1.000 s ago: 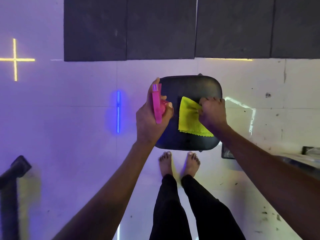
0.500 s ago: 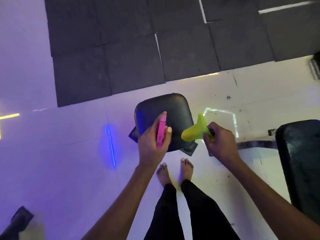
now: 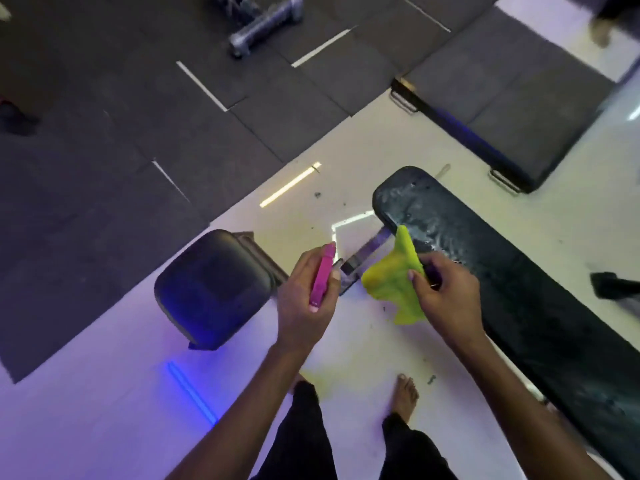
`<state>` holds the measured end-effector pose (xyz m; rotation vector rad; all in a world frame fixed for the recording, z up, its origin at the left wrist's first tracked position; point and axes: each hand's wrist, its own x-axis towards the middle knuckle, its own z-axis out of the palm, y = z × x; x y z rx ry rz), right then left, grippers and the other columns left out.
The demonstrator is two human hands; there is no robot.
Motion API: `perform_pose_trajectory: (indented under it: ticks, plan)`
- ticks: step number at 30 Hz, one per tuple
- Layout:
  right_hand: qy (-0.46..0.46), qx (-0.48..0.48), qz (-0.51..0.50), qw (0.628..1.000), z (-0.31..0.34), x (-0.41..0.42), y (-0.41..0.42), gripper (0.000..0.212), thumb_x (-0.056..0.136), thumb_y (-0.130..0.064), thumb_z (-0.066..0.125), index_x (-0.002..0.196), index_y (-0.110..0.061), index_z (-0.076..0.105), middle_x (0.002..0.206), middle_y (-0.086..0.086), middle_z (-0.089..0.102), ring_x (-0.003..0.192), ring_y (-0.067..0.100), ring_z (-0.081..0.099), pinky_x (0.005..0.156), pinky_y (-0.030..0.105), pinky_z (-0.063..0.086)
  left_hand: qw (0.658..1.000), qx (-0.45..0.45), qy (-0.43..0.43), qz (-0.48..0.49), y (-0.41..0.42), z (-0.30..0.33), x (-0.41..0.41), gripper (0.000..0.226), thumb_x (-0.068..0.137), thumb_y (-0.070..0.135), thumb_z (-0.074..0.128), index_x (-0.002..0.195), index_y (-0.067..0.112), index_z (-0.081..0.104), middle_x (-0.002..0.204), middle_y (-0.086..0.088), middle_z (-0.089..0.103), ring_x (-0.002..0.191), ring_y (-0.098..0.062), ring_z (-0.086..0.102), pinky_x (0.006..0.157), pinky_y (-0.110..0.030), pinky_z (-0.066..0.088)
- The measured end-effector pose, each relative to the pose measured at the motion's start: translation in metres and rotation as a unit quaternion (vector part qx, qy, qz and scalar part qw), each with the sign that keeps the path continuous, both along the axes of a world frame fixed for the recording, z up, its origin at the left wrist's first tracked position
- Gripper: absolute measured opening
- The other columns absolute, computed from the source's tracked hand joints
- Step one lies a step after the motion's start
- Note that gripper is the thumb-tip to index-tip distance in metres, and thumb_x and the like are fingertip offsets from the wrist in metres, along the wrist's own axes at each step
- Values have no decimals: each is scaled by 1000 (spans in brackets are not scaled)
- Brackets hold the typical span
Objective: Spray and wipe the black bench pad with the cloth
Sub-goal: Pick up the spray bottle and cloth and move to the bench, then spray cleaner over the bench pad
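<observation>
A long black bench pad (image 3: 512, 278) runs from the middle toward the lower right, its near end streaked with wet marks. My right hand (image 3: 446, 292) grips a bunched yellow cloth (image 3: 398, 271) in the air at that end's left edge. My left hand (image 3: 304, 296) holds a pink spray bottle (image 3: 322, 275) upright, left of the cloth. A smaller square black seat pad (image 3: 214, 289) sits to the left of both hands, untouched.
Dark rubber floor mats (image 3: 138, 116) cover the upper left. A grey dumbbell (image 3: 266, 22) lies at the top. A low black platform (image 3: 502, 109) stands at the upper right. My bare feet (image 3: 407, 393) stand on the white tiled floor (image 3: 104, 410).
The view swung right from the square seat pad to the long bench pad. My right hand lifted the cloth off the seat pad and carried it to the long pad's end; the bottle followed.
</observation>
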<state>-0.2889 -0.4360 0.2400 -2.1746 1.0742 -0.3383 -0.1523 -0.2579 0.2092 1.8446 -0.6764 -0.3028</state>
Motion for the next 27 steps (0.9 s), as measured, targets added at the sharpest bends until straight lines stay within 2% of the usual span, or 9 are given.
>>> perform_pose_trajectory:
  ticks: [4,8,11,13,15,18,20,23,27]
  plan:
    - [-33,6,-89,995,19,-89,-47,18,87,-6,78,102,-15,77,77,-6,68,71,16,63,63,21,37,997,-22,22,-64,-67,19,-69,43,96,28,55,137,15,63,126,0,68,114,-23,69,95,-40,57]
    - [-64,20,-153,986,25,-179,-101,18,88,-6,77,104,-15,78,77,-9,67,67,1,60,63,3,39,995,-17,11,-102,-132,27,-145,40,95,21,58,135,18,64,123,4,71,110,-16,70,93,-32,56]
    - [-60,30,-193,979,19,-244,-139,17,89,-8,76,105,-15,77,80,-6,70,70,13,63,63,14,41,990,12,34,-139,-178,24,-201,42,93,15,60,134,8,65,122,-6,73,112,-22,71,98,-35,56]
    - [-50,45,-223,972,10,-283,-162,19,90,-8,75,108,-12,77,86,1,74,78,19,66,70,27,47,985,35,60,-155,-207,20,-233,37,92,18,60,127,7,68,108,-18,73,98,-32,71,90,-45,58]
    - [-30,51,-252,966,-4,-321,-182,20,90,-9,74,110,-13,76,90,5,77,81,23,68,72,31,49,980,55,68,-180,-234,12,-261,30,92,20,61,120,13,70,97,-22,72,88,-36,69,82,-51,57]
    - [17,47,-298,953,-31,-373,-205,19,91,-12,72,109,-15,75,90,7,77,80,27,67,70,32,48,970,66,76,-223,-271,-4,-295,25,95,25,62,118,24,71,86,-7,72,81,-26,71,79,-45,60]
    - [53,46,-324,944,-51,-401,-219,19,91,-12,71,110,-15,74,95,10,78,84,32,69,73,38,54,965,74,70,-242,-292,-16,-315,24,96,27,62,117,33,70,81,1,70,76,-17,70,75,-39,60]
    - [104,49,-349,930,-85,-430,-239,22,95,-13,67,116,-11,72,105,13,77,96,38,70,80,44,57,959,93,68,-259,-322,-41,-336,22,95,27,62,114,24,72,79,-7,71,76,-27,71,75,-50,60]
    - [131,23,-398,908,-139,-440,-260,25,100,-12,60,123,-5,68,114,18,71,102,43,67,80,47,51,955,107,40,-274,-355,-82,-346,25,94,26,62,114,16,73,82,-10,74,76,-29,72,76,-52,60]
